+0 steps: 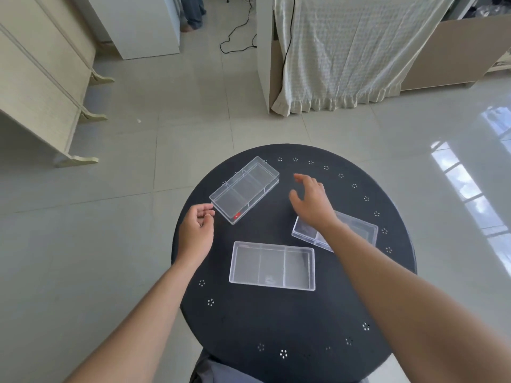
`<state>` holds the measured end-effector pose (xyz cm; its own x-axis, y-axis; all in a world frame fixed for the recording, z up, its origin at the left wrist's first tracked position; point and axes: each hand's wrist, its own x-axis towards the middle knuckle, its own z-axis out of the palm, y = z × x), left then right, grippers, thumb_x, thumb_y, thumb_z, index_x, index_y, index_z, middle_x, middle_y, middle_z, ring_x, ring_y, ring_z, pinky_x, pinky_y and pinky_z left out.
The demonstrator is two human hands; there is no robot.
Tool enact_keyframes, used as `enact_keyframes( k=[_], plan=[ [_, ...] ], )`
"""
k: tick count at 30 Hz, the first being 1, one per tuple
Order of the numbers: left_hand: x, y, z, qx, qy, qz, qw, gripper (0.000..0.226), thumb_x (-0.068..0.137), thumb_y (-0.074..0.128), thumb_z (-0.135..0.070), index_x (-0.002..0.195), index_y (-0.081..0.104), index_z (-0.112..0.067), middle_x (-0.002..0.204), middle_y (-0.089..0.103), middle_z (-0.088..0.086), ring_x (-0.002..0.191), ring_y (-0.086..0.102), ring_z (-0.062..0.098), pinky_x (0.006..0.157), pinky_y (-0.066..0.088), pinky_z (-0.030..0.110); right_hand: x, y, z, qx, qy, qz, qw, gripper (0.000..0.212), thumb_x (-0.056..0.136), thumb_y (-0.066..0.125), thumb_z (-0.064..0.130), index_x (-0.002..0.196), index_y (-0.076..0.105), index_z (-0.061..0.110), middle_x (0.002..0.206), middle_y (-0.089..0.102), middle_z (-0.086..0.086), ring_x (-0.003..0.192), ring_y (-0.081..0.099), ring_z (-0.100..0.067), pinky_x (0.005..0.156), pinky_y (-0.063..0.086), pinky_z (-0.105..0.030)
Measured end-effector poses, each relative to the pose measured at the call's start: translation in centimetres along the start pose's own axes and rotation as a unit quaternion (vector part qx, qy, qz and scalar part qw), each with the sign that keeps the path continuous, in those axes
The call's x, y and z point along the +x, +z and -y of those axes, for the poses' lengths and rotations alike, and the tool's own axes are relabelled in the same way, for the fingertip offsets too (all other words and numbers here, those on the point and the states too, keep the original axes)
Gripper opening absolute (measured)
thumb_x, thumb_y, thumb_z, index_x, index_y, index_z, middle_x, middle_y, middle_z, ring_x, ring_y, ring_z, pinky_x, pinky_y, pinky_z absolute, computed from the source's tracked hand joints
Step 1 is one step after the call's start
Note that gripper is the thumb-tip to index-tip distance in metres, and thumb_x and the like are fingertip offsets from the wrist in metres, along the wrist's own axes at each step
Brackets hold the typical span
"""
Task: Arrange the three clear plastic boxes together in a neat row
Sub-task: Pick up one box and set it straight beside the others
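Note:
Three clear plastic boxes lie scattered on a round black table (290, 322). The far box (244, 189), with a small red mark at its near end, lies diagonally at the upper left. The near box (272, 265) sits flat in the middle, long side toward me. The right box (356, 226) is angled and partly hidden under my right forearm. My left hand (197, 230) hovers by the far box's near left corner, fingers curled loosely and holding nothing. My right hand (311, 200) is spread open above the table, to the right of the far box.
The table has small flower-shaped perforations around its rim. Tiled floor surrounds it. A cream cabinet (41, 87) stands at the left. A cloth-draped piece of furniture (345, 51) and a black cable (237, 37) are beyond. A person's feet (193, 20) show at the top.

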<state>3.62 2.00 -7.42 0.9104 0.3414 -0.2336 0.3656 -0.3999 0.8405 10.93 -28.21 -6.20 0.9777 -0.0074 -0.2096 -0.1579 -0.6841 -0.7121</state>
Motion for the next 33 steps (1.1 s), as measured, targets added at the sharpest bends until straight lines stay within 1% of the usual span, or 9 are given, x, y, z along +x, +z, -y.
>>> enact_keyframes(
  k=[8,13,16,18,22,26,29,31,33],
  plan=[
    [-1.1,0.8,1.9,-0.002,-0.084,0.096,0.992,0.044,0.106,0.054,-0.022,0.150,0.052,-0.025,0.146,0.064,-0.012,0.129,0.064,0.007,0.101,0.047,0.023,5.0,2.9,2.5,-0.010,0.057,0.090,0.994,0.064,0.103,0.051,0.020,0.163,0.031,0.009,0.161,0.050,-0.012,0.148,0.041,-0.039,0.116,0.038,-0.044],
    [-1.5,1.5,1.5,-0.004,-0.065,0.133,0.989,0.056,0.106,0.056,-0.020,0.160,0.046,-0.030,0.158,0.055,-0.018,0.147,0.050,0.004,0.125,0.038,0.036,5.8,3.3,2.0,-0.035,0.084,0.132,0.987,0.065,0.101,0.044,0.013,0.165,0.033,0.020,0.161,0.054,-0.005,0.141,0.053,-0.036,0.109,0.042,-0.037],
    [-1.5,1.6,1.2,-0.025,-0.051,0.116,0.992,0.057,0.106,0.054,-0.015,0.161,0.048,-0.030,0.159,0.054,-0.018,0.149,0.046,0.001,0.118,0.037,0.022,5.6,3.4,1.8,-0.037,0.077,0.131,0.988,0.063,0.102,0.043,0.015,0.164,0.036,0.024,0.156,0.056,-0.012,0.139,0.053,-0.037,0.108,0.044,-0.039],
    [-1.5,1.6,1.1,-0.040,-0.044,0.097,0.994,0.058,0.106,0.054,-0.010,0.161,0.048,-0.027,0.158,0.055,-0.014,0.147,0.048,-0.001,0.109,0.035,0.011,5.1,3.1,1.9,-0.035,0.056,0.118,0.991,0.061,0.103,0.043,0.015,0.163,0.038,0.023,0.157,0.055,-0.009,0.143,0.049,-0.036,0.113,0.044,-0.043],
    [-1.2,1.4,0.8,-0.074,-0.026,0.073,0.994,0.056,0.104,0.057,-0.008,0.156,0.055,-0.030,0.141,0.057,-0.011,0.134,0.056,-0.010,0.119,0.037,0.022,3.9,2.2,2.3,-0.018,0.004,0.072,0.997,0.056,0.103,0.048,0.013,0.158,0.045,0.021,0.160,0.050,-0.003,0.147,0.044,-0.032,0.117,0.040,-0.046],
    [-0.2,0.7,0.9,-0.037,-0.015,0.054,0.998,0.051,0.102,0.065,-0.019,0.149,0.062,-0.038,0.128,0.055,-0.003,0.124,0.065,0.006,0.112,0.037,0.015,2.5,2.2,2.8,0.004,-0.023,0.051,0.998,0.050,0.104,0.053,0.018,0.153,0.049,0.022,0.156,0.048,0.000,0.137,0.055,-0.024,0.104,0.044,-0.034],
    [-0.5,0.7,-0.3,-0.032,-0.016,0.046,0.998,0.040,0.104,0.068,-0.026,0.144,0.068,-0.029,0.125,0.054,0.003,0.115,0.068,0.009,0.110,0.046,0.022,1.4,1.3,3.1,0.043,-0.009,0.043,0.998,0.048,0.105,0.055,0.024,0.153,0.049,0.022,0.155,0.046,0.002,0.132,0.061,-0.020,0.104,0.054,-0.038],
    [-0.7,0.8,-1.2,-0.042,-0.016,0.037,0.998,0.038,0.104,0.068,-0.029,0.141,0.069,-0.024,0.124,0.055,0.005,0.107,0.069,0.001,0.105,0.052,0.021,0.7,0.2,3.3,0.043,0.005,0.036,0.998,0.048,0.106,0.054,0.027,0.153,0.051,0.021,0.154,0.048,0.001,0.127,0.065,-0.019,0.103,0.058,-0.042],
    [-0.2,0.8,-1.4,-0.042,-0.027,0.022,0.999,0.036,0.104,0.066,-0.030,0.139,0.071,-0.023,0.124,0.056,0.005,0.092,0.067,-0.010,0.089,0.051,0.007,0.5,-0.4,3.4,0.042,0.017,0.037,0.998,0.049,0.106,0.053,0.027,0.154,0.052,0.021,0.153,0.051,0.000,0.124,0.067,-0.018,0.100,0.058,-0.037]
  ],
)
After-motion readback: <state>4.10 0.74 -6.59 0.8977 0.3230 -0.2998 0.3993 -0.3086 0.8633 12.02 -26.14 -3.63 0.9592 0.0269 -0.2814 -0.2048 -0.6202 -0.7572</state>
